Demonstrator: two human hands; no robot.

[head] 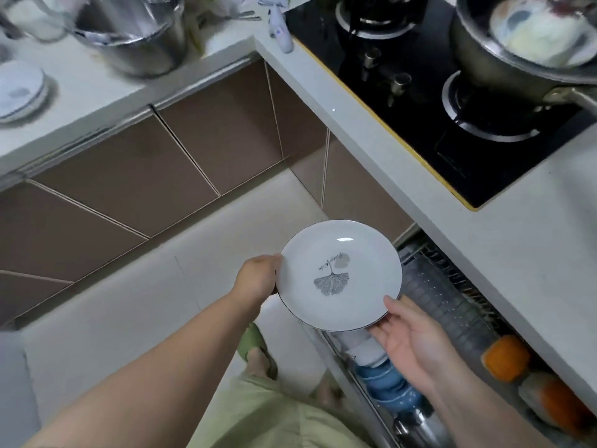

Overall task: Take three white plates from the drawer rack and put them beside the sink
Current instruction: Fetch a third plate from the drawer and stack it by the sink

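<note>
The white plate (339,274), the one with the grey leaf print, is held level over the floor, just above the front edge of the open drawer rack (452,318). It is gripped at its left rim by the left hand (258,279), thumb side on the edge and fingers hidden underneath. The right hand (410,334) is open, palm up, fingers loosely spread, with the thumb touching the near right rim and the fingertips tucked under it, so it's more of a support than a real grip.

A small stack of plates (19,88) is already sitting on the counter (97,76) at the far left, near the steel pot (139,37). The sink itself can't be made out, and the blur makes the count in that stack hard to call.

For the carry, the plate is probably best kept flat and pinched firmly at the rim, since glazed china gets slippery if wet. The counter corner should be cleared with some margin on the way across. It should be lowered gently onto the stack, centred, not slid, so nothing gets chipped or nudged off the edge.
</note>
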